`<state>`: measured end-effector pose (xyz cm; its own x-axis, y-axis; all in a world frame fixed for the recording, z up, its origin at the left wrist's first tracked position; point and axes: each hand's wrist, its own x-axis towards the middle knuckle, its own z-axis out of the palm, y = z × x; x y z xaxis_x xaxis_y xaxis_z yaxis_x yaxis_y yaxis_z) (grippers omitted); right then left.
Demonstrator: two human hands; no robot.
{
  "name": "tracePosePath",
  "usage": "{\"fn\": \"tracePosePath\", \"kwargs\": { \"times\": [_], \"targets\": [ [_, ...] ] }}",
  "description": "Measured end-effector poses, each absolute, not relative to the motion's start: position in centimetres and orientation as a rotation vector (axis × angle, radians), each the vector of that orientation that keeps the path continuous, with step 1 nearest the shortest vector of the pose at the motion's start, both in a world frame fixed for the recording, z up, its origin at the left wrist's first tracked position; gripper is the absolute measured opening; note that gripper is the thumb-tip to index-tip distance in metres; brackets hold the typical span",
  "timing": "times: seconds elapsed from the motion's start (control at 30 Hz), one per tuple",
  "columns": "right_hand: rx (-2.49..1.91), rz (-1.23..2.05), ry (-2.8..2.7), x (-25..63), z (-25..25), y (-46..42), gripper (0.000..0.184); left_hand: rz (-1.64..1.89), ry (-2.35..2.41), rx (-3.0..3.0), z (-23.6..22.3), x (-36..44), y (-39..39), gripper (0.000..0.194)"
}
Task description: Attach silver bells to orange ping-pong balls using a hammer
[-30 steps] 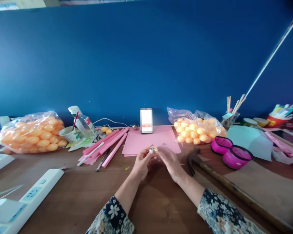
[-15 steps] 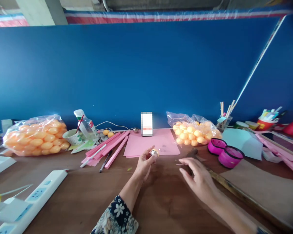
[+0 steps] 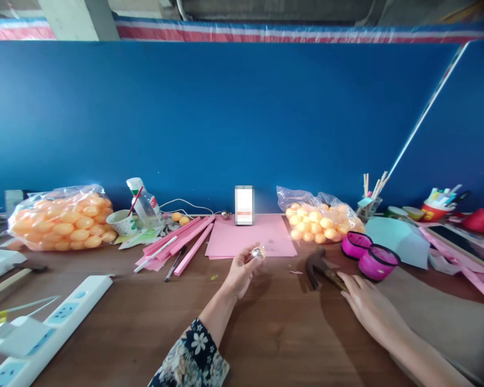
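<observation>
In front of the pink paper, my left hand [image 3: 242, 273] pinches a small shiny silver ball [image 3: 258, 253] with a pale orange edge around it. My fingertips cover part of it. To the right, my right hand [image 3: 363, 295] lies over the wooden handle of a claw hammer [image 3: 318, 264], its fingers bent around the handle below the dark metal head. The hammer rests on the table, and most of its handle is hidden by my hand and forearm. A pink paper scrap [image 3: 296, 272] lies left of the hammer head.
Pink sheets [image 3: 226, 242] lie at the back under a blurred upright phone [image 3: 244, 207]. Bags of orange balls [image 3: 64, 223] stand left and right [image 3: 318, 220]. Pink strips [image 3: 185, 242], a power strip [image 3: 64, 317], magenta rings [image 3: 377, 262] and a second hammer [image 3: 14, 279] lie around.
My right hand has moved right and down, from over the table beside the hammer head onto the hammer's handle. My left hand still holds the silver ball in about the same place.
</observation>
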<state>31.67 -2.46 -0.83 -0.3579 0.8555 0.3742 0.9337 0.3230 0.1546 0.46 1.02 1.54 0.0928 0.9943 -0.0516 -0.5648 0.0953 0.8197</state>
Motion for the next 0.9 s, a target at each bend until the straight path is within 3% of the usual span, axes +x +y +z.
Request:
{"fn": "tracePosePath", "kwargs": {
  "times": [0.13,0.23,0.47,0.6,0.73,0.9],
  "targets": [
    [-1.615,-0.469,-2.398,31.7,-0.7,-2.4,0.032,1.311,0.747,0.769,1.4,0.4,1.1,0.055],
    [-1.656,-0.251,-2.309,31.8,-0.3,-3.0,0.036,1.305,0.789,0.782,1.4,0.4,1.2,0.058],
    [-1.711,0.913,-1.649,28.9,3.6,-6.2,0.034,1.300,0.786,0.795,1.5,0.9,1.0,0.043],
    [-1.514,1.315,-1.170,25.6,6.5,-8.2,0.042,1.241,0.735,0.840,1.8,0.9,0.5,0.039],
    [-1.421,1.511,-1.052,23.5,8.6,-9.4,0.038,1.176,0.682,0.869,2.0,0.5,0.4,0.042],
    [-1.325,1.531,-1.391,22.5,9.2,-9.8,0.023,1.114,0.625,0.885,1.3,0.5,0.7,0.047]
  ]
}}
